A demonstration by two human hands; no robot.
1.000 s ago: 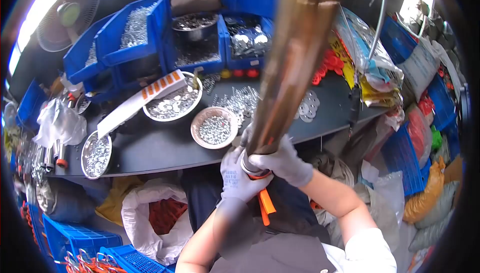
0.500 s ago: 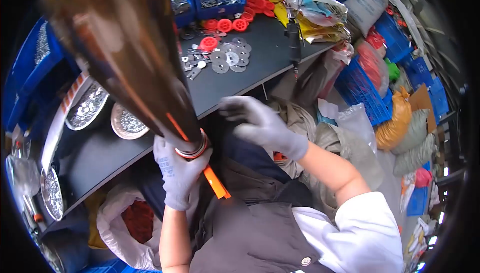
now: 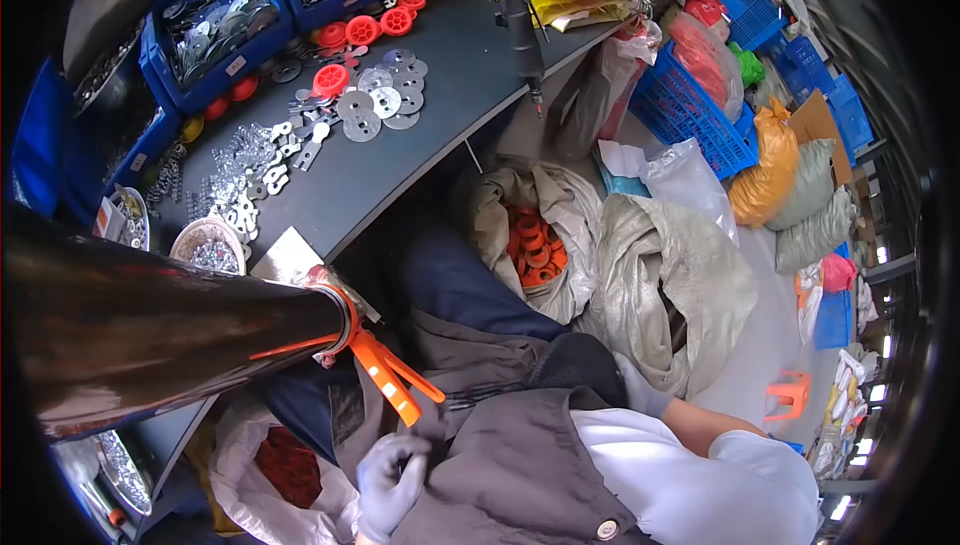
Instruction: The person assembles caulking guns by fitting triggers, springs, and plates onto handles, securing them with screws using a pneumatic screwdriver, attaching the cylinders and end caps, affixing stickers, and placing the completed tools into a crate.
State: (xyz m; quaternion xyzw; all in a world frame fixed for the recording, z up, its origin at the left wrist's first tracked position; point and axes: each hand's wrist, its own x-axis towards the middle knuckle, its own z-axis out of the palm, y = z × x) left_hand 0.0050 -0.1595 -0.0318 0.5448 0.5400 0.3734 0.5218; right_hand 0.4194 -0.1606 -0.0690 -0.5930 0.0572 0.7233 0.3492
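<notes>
My left hand, in a grey glove, is in front of my lap with its fingers loosely curled; I see nothing in it. Above it, two orange plastic prongs stick out from the ringed end of a big glossy dark brown tube, which looms close to the camera from the left. The left hand is apart from both. My right hand, also gloved, is low beside my dark-clad knee and a pale woven sack; its fingers are hidden.
On the dark workbench lie metal discs, red wheels and springs, with blue bins behind. A black power screwdriver hangs over the edge. A sack of orange parts stands below. An orange piece shows at right.
My left hand has come off the tube's end and down to my lap. My right hand has gone down to the right. The tube now lies lower and further left in view.
</notes>
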